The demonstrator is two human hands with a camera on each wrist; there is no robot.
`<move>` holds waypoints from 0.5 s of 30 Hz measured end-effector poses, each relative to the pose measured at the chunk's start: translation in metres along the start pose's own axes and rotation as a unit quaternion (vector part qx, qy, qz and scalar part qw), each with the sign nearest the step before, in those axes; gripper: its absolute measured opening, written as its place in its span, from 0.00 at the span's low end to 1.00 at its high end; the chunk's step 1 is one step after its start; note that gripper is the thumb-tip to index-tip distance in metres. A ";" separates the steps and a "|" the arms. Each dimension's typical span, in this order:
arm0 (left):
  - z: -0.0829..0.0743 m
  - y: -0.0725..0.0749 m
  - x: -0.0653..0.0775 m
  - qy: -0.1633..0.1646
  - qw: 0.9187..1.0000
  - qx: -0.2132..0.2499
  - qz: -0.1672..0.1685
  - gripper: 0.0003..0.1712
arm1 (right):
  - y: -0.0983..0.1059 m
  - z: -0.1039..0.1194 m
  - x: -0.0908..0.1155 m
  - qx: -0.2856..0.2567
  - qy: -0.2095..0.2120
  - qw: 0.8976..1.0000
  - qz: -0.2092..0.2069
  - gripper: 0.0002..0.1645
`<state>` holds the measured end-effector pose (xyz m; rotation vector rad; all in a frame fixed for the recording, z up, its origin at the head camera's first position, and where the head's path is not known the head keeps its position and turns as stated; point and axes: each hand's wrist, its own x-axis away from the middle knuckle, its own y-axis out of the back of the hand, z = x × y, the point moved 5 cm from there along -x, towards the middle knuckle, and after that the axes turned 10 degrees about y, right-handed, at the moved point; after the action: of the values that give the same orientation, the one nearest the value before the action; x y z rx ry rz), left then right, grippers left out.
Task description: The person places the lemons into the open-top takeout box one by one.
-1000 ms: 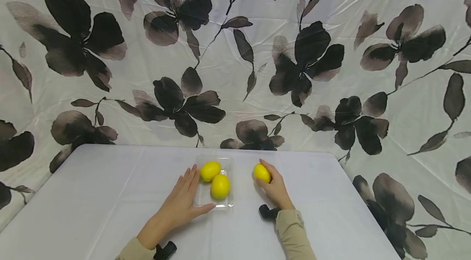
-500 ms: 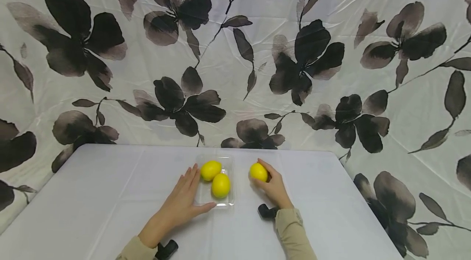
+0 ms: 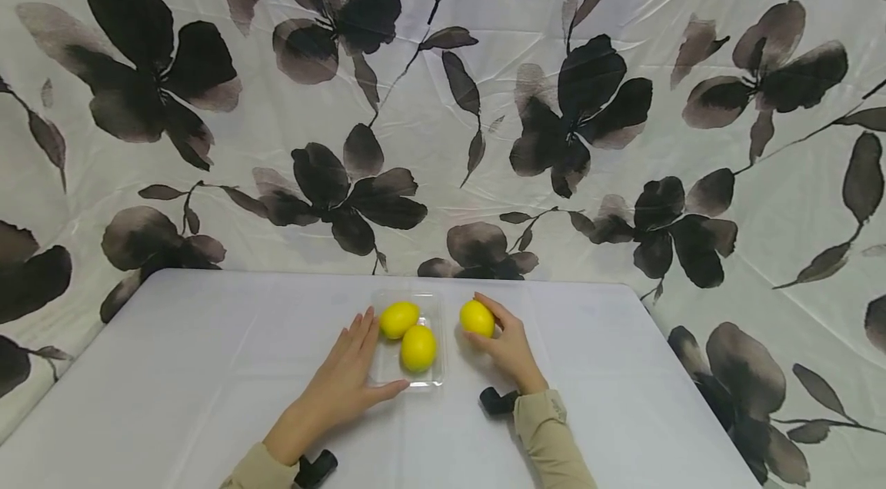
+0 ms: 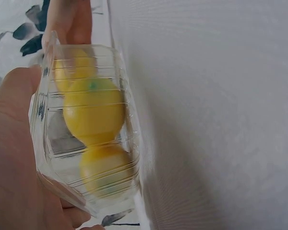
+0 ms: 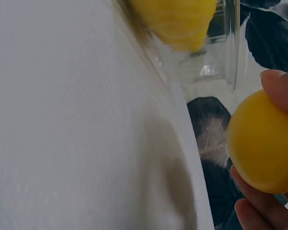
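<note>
A clear plastic container (image 3: 432,377) stands on the table with two yellow lemons inside, the far lemon (image 3: 399,320) touching the near lemon (image 3: 418,349). My left hand (image 3: 344,379) rests along the container's left side, fingers straight and thumb spread at its near corner; the left wrist view shows this hand (image 4: 14,143) beside the clear wall. To the right of the container, my right hand (image 3: 508,343) holds a third lemon (image 3: 477,318) between thumb and fingers. In the right wrist view that lemon (image 5: 264,143) appears apart from the container (image 5: 232,48).
A white cloth covers the table (image 3: 208,366). Behind its far edge hangs a pale floral fabric (image 3: 443,112). Black wrist devices, one under the left wrist (image 3: 317,468) and one beside the right wrist (image 3: 497,401), sit close to the tabletop.
My right hand has carried its lemon leftward, closer to the container. The left hand and the two lemons inside have stayed in place.
</note>
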<state>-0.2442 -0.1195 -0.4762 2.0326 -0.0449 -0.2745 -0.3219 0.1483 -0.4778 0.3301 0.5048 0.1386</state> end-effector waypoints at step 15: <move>0.000 0.004 0.002 -0.006 1.000 0.006 -0.002 0.69 | -0.030 0.093 -0.001 -0.016 0.057 0.997 0.052 0.38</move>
<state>-0.2422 -0.1213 -0.4728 2.0441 -0.0503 -0.2897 -0.2755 0.0943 -0.4111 0.3189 0.5981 0.2665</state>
